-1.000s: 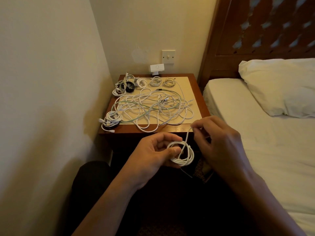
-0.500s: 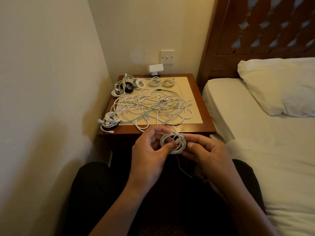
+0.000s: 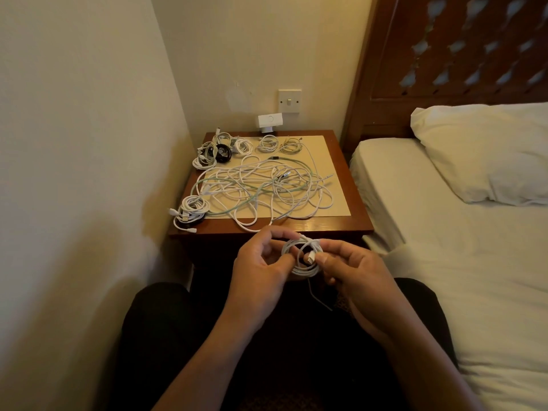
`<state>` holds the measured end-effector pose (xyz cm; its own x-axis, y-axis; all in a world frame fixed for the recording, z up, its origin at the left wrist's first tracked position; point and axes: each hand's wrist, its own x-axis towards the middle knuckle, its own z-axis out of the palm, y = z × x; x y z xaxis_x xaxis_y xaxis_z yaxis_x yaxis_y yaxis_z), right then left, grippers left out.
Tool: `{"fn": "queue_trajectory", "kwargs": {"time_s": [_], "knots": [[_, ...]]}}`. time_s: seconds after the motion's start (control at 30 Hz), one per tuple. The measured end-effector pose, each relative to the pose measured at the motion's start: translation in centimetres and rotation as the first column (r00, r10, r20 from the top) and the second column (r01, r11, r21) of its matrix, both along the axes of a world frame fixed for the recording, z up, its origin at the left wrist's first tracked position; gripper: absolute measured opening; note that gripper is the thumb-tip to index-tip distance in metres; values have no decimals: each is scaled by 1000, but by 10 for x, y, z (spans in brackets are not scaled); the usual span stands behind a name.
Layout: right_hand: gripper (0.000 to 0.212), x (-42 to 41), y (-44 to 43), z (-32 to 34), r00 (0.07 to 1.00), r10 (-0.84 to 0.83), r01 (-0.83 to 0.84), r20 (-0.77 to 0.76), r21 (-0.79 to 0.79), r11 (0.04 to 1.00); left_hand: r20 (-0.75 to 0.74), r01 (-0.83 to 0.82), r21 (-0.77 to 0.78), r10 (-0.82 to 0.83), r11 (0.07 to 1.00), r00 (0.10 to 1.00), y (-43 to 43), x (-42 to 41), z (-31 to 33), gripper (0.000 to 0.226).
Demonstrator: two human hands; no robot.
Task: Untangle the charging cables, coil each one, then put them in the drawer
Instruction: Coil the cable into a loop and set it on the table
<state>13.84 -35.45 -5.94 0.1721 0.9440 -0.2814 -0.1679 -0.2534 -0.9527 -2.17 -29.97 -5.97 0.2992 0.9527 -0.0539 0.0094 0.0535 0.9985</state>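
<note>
Small white coiled charging cable (image 3: 300, 270) held just before the brown wooden bedside table (image 3: 335, 225). Gripped by left hand (image 3: 261, 266), fingers curled; plug end (image 3: 310, 257) now pinched by right hand (image 3: 354, 272) at the coil, no longer stretched upward. Probably almost finished; loose white cable tangle (image 3: 267, 188) left on table.

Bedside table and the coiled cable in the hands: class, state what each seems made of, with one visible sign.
Bedside table: likely varnished wood, from its glossy reddish-brown rim; pale inset top unclear, perhaps laminate. Coiled cable: probably smooth white plastic sheathing, since it bends into tight loops.
</note>
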Motion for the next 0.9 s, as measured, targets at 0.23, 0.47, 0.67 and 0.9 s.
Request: {"fn": "queue_trajectory", "kwargs": {"time_s": [0.23,0.47,0.67,0.9], "knots": [[34,6,6,-1,979,121,-127,-162,-24,992,245,95,-260,-30,961,969,7,-5,2,29],[22,-4,5,9,979,119,-124,164,23,992,184,123,-201,-86,972,979,11,-11,2,29],[28,-7,11,10,916,98,-109,389,6,994,64,208,-93,-202,974,977,10,-21,1,36],[20,-4,12,10,873,142,-159,467,-5,987,-207,129,214,-84,968,975,10,-23,-2,46]]}}
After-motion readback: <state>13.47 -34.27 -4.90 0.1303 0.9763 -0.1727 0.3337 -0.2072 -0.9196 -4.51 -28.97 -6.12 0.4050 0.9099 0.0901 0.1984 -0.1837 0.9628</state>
